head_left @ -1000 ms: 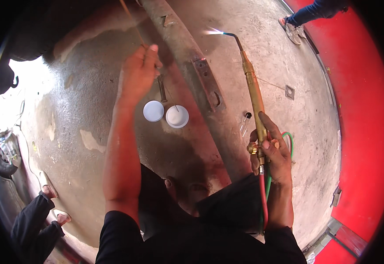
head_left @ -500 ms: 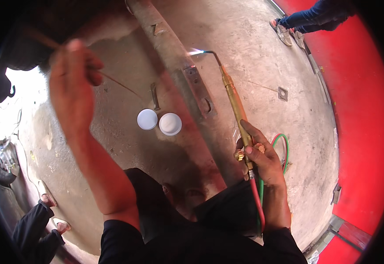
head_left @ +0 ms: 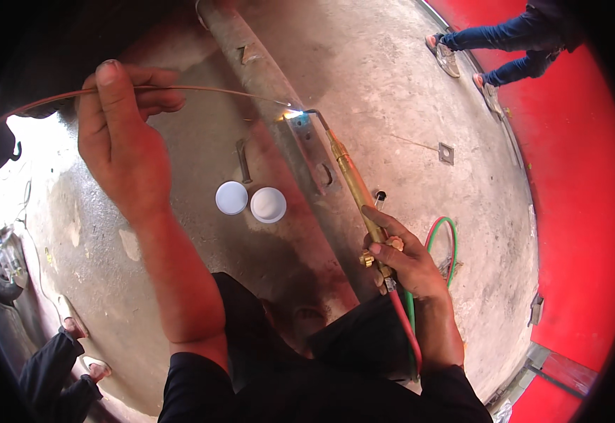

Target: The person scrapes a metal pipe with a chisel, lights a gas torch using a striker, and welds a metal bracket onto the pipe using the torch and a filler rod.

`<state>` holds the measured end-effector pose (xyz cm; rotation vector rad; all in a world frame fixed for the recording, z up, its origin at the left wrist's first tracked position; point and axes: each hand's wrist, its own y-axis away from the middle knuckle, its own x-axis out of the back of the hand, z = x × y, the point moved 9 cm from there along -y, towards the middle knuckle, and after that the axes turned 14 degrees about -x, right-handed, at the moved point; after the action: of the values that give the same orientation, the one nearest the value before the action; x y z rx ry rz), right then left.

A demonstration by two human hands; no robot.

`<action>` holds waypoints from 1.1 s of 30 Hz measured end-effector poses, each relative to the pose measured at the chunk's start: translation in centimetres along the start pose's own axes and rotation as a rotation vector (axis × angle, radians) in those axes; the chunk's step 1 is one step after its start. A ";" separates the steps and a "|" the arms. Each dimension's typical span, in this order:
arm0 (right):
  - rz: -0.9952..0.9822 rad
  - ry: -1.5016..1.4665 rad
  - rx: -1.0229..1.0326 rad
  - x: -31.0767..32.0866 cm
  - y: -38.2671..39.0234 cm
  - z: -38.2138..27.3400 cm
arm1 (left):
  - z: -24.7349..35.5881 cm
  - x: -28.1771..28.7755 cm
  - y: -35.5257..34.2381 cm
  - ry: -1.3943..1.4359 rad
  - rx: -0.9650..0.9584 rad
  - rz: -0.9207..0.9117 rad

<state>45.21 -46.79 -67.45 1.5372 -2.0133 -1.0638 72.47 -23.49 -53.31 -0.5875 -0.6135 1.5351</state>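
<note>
My left hand [head_left: 124,148] grips a thin copper-coloured rod [head_left: 219,90], whose right end hangs just above a bluish-yellow flame [head_left: 293,113]. The flame comes from the bent tip of a brass torch [head_left: 350,175], gripped around its valved lower body by my right hand [head_left: 410,261]; red and green hoses [head_left: 452,233] trail from it. The flame plays over a metal plate with holes [head_left: 321,169] on a long, rusty metal beam [head_left: 265,70]. Left of the beam lie a white lid [head_left: 231,197], a white tub of white powder [head_left: 268,204] and a metal tool [head_left: 244,162].
Another person's jeans-clad legs [head_left: 491,35] are at the top right by a red panel [head_left: 582,197]; another person's sandalled feet [head_left: 75,328] are at the lower left. A wheel [head_left: 1,275] sits at the left, a small square plate [head_left: 446,154] on the concrete floor [head_left: 484,296].
My left hand has swung leftward, the rod turning from upright to lying across toward the torch tip. The torch has moved down and left, its flame now against the beam. The jeans-clad person has shifted.
</note>
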 end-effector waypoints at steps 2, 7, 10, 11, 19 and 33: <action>0.006 0.013 -0.037 -0.1 -0.1 0.1 | -0.2 -0.4 0.1 0.002 0.033 0.002; 0.001 0.006 -0.022 -0.2 -0.3 0.2 | -0.4 -0.7 0.2 0.005 0.044 -0.011; 0.006 0.017 -0.015 -0.2 -0.5 0.3 | -0.4 -0.9 0.3 0.007 0.046 -0.011; 0.011 0.031 -0.009 -0.2 -0.6 0.3 | -0.4 -1.0 0.3 0.011 0.043 -0.009; -0.018 0.054 -0.019 -0.9 -0.5 0.1 | -0.1 -0.6 0.1 0.010 0.030 -0.013; -0.001 0.075 -0.010 -0.8 -0.6 0.2 | -0.3 -1.1 0.3 0.048 0.040 0.015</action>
<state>45.75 -46.03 -67.95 1.5500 -1.9541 -1.0008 72.55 -24.62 -53.73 -0.5986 -0.5418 1.5393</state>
